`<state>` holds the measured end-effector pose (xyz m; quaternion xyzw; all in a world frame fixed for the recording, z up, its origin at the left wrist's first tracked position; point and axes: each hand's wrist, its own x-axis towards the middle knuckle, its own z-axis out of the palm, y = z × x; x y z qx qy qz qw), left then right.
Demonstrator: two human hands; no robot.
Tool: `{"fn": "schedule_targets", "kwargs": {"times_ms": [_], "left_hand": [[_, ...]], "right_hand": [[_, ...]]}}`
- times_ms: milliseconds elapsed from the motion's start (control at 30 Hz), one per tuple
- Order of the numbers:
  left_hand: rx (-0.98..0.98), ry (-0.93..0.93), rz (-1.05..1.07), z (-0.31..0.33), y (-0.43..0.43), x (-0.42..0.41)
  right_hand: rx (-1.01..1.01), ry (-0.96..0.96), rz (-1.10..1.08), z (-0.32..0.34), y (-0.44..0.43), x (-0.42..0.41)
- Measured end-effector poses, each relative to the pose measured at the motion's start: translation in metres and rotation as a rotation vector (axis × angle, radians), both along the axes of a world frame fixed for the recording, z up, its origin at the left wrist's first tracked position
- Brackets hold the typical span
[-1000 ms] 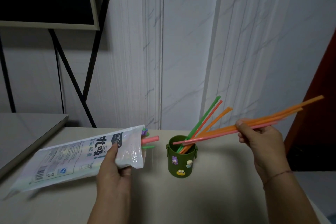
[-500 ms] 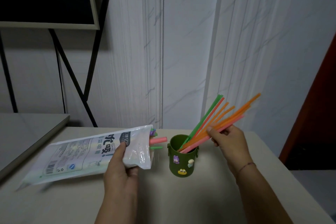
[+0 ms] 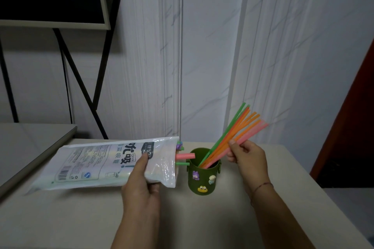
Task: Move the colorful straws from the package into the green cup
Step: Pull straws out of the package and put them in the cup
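Marbled white wall behind; pale table (image 3: 202, 220) with one green cup (image 3: 203, 178) and one package (image 3: 95, 164), long axis left-right, mouth just beside the cup's rim. Left hand (image 3: 141, 184) grips the package near its mouth, thumb on top. Right hand (image 3: 248, 157) pinches a fan of straws (image 3: 238, 131), about eight tips but too bunched to count surely, lower ends in the cup, leaning up-right. One pink stub (image 3: 185, 156) and one green stub (image 3: 180, 163) poke from the mouth, left of the right hand across the cup; likely a leftward reach, pulling along the package's axis.
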<state>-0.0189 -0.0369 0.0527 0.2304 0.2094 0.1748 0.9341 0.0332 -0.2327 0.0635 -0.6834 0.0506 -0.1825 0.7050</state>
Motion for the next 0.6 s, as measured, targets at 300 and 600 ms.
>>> {"fn": "schedule_targets", "kwargs": {"times_ms": [300,600], "left_hand": [[0.074,0.002,0.013,0.000,-0.002,-0.003],[0.256,-0.088,0.085,0.003,-0.013,-0.005]], "right_hand": [[-0.110,0.377,0.180,0.006,0.001,-0.029],[0.386,0.413,0.509,0.016,0.062,-0.042]]}}
